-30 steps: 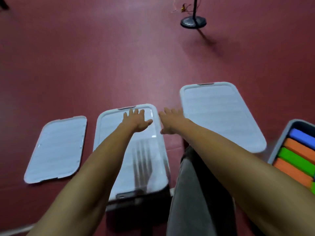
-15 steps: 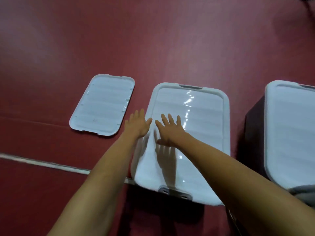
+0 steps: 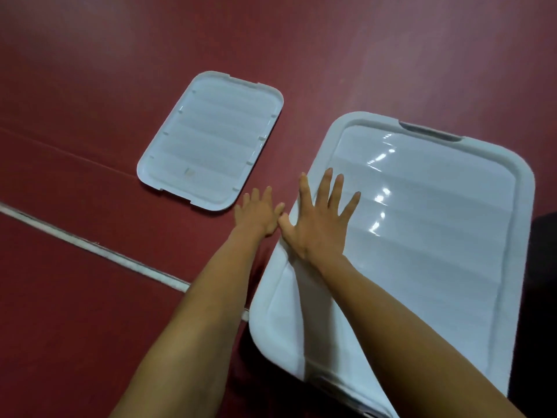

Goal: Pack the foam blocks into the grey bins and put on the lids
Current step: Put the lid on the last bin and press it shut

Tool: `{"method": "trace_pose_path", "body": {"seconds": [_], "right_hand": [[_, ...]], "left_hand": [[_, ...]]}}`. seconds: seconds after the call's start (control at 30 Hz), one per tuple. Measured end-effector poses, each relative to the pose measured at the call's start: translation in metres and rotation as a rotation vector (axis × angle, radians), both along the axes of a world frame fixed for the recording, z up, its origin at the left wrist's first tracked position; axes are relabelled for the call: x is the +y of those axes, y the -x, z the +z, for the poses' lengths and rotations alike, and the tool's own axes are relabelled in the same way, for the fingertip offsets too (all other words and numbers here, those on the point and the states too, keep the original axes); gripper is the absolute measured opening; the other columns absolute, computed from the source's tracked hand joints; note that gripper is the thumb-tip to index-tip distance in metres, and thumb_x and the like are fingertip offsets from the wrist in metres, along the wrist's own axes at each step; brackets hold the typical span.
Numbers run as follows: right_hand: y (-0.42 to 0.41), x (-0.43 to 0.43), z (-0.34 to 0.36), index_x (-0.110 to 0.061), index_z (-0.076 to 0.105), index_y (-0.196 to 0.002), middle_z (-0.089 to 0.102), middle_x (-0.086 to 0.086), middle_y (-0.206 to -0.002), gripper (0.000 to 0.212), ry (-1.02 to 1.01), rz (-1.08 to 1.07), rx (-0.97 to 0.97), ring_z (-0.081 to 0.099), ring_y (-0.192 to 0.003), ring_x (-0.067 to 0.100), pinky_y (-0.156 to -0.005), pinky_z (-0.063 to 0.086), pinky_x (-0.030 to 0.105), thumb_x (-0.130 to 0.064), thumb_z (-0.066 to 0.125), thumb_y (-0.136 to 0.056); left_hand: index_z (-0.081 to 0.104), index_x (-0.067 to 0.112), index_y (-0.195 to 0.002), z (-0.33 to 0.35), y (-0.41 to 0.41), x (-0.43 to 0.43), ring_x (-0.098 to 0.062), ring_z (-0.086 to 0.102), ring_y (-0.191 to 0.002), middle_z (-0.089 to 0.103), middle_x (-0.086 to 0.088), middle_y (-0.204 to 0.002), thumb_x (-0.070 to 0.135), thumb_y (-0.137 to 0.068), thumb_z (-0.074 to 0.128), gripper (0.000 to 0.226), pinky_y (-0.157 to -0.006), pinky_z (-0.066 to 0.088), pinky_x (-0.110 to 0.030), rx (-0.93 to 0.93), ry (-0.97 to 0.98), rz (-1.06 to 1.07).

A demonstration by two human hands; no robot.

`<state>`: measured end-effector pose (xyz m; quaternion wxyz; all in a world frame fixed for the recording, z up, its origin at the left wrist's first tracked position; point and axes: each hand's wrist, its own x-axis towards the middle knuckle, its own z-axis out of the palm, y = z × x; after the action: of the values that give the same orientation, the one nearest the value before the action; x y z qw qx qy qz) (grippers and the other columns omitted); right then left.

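A white ribbed lid [image 3: 428, 224] covers a dark grey bin at the right; only a shadowed strip of the bin's side shows below it. My right hand [image 3: 319, 218] lies flat with spread fingers on the lid's left part, near its edge. Just left of that edge, my left hand [image 3: 256, 215] reaches out with straight fingers, its thumb beside my right thumb. A second white lid [image 3: 211, 146] lies loose on the floor at the upper left, underside up. No foam blocks are in view.
The dark red floor [image 3: 90, 86] surrounds everything. A pale line [image 3: 90, 248] runs across the floor from the left edge toward the bin. A dark shape [image 3: 542, 267] shows at the right edge beside the lidded bin.
The view has swung left and closer; the second lidded bin has left the frame. My right hand has moved to the lid's left edge. My left hand has moved off the lid's side.
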<state>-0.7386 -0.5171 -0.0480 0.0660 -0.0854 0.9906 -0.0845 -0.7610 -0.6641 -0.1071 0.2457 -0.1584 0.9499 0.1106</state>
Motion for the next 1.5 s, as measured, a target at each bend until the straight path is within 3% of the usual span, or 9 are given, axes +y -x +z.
{"method": "trace_pose_path", "body": {"seconds": [0.2,0.43,0.53,0.67,0.87,1.03,1.2,1.33,1.5], "right_hand": [[0.003,-0.021,-0.011,-0.030,0.008,-0.159,-0.009,0.017,-0.165,0.081,0.004,-0.006,0.055,-0.015,-0.150,0.038,-0.114,-0.002,0.068,-0.071,0.022,-0.091],[0.000,-0.015,-0.007,-0.031,0.007,-0.159,-0.011,0.015,-0.165,0.078,0.056,-0.015,0.049,-0.018,-0.150,0.035,-0.115,-0.004,0.066,-0.064,0.030,-0.092],[0.001,-0.022,-0.008,-0.032,0.007,-0.159,-0.011,0.015,-0.165,0.078,0.030,-0.017,0.044,-0.018,-0.150,0.035,-0.115,-0.004,0.066,-0.064,0.029,-0.092],[0.000,-0.025,-0.009,-0.032,0.007,-0.159,-0.010,0.016,-0.165,0.078,0.017,-0.014,0.046,-0.017,-0.150,0.035,-0.114,-0.005,0.066,-0.064,0.029,-0.092],[-0.002,-0.022,-0.008,-0.031,0.007,-0.159,-0.010,0.016,-0.165,0.078,0.013,-0.012,0.046,-0.017,-0.151,0.035,-0.115,-0.004,0.066,-0.065,0.025,-0.091],[-0.002,-0.019,-0.010,-0.032,0.004,-0.159,-0.011,0.016,-0.165,0.079,0.007,0.001,0.046,-0.018,-0.150,0.035,-0.115,-0.004,0.065,-0.065,0.026,-0.090],[0.002,-0.013,-0.008,-0.032,-0.006,-0.158,-0.020,0.016,-0.163,0.081,-0.004,0.041,-0.016,-0.024,-0.148,0.035,-0.114,-0.008,0.066,-0.071,0.018,-0.092],[0.014,-0.003,0.003,-0.033,-0.021,-0.154,-0.033,0.017,-0.157,0.091,-0.019,0.108,-0.199,-0.034,-0.144,0.036,-0.111,-0.015,0.067,-0.082,0.015,-0.087],[0.023,0.021,0.018,-0.038,-0.026,-0.151,-0.038,0.014,-0.155,0.094,-0.016,0.140,-0.358,-0.036,-0.143,0.034,-0.112,-0.018,0.065,-0.080,0.029,-0.088]], "left_hand": [[0.008,0.034,-0.159,-0.080,0.022,-0.022,-0.048,-0.006,-0.149,-0.012,-0.020,-0.164,0.055,-0.101,0.037,0.069,-0.119,0.008,-0.063,-0.137,0.058,0.118],[0.004,0.034,-0.159,-0.132,0.031,-0.063,-0.048,-0.015,-0.148,-0.024,-0.015,-0.163,0.059,-0.099,0.039,0.074,-0.118,0.009,-0.064,-0.238,0.048,0.238],[0.004,0.020,-0.161,-0.136,0.035,-0.069,-0.038,-0.009,-0.152,-0.015,-0.016,-0.165,0.058,-0.100,0.038,0.080,-0.120,0.012,-0.058,-0.213,0.013,0.189],[0.020,0.001,-0.155,-0.135,0.033,-0.068,-0.031,0.021,-0.148,0.010,-0.010,-0.165,0.054,-0.097,0.044,0.082,-0.114,0.030,-0.053,-0.151,-0.006,0.195],[0.063,0.006,-0.119,-0.119,0.028,-0.045,-0.031,0.049,-0.115,0.044,-0.012,-0.131,0.023,-0.095,0.052,0.031,-0.094,0.044,-0.043,0.036,0.161,-0.019],[0.062,0.005,-0.095,-0.099,0.024,-0.039,-0.030,0.053,-0.099,0.048,-0.010,-0.112,0.000,-0.087,0.059,0.010,-0.075,0.050,-0.039,0.211,0.110,-0.039],[0.055,0.008,-0.094,-0.064,0.008,-0.041,-0.026,0.049,-0.088,0.051,-0.008,-0.100,-0.008,-0.080,0.060,0.022,-0.063,0.044,-0.035,0.431,0.122,-0.107],[0.047,0.011,-0.109,-0.025,0.003,-0.034,-0.028,0.052,-0.077,0.050,-0.007,-0.099,0.007,-0.083,0.066,0.033,-0.061,0.041,-0.037,0.318,0.075,-0.154],[0.048,0.011,-0.102,0.023,0.000,-0.009,-0.029,0.044,-0.061,0.049,-0.007,-0.096,0.009,-0.084,0.063,0.023,-0.059,0.034,-0.036,0.326,0.144,-0.240]]}}
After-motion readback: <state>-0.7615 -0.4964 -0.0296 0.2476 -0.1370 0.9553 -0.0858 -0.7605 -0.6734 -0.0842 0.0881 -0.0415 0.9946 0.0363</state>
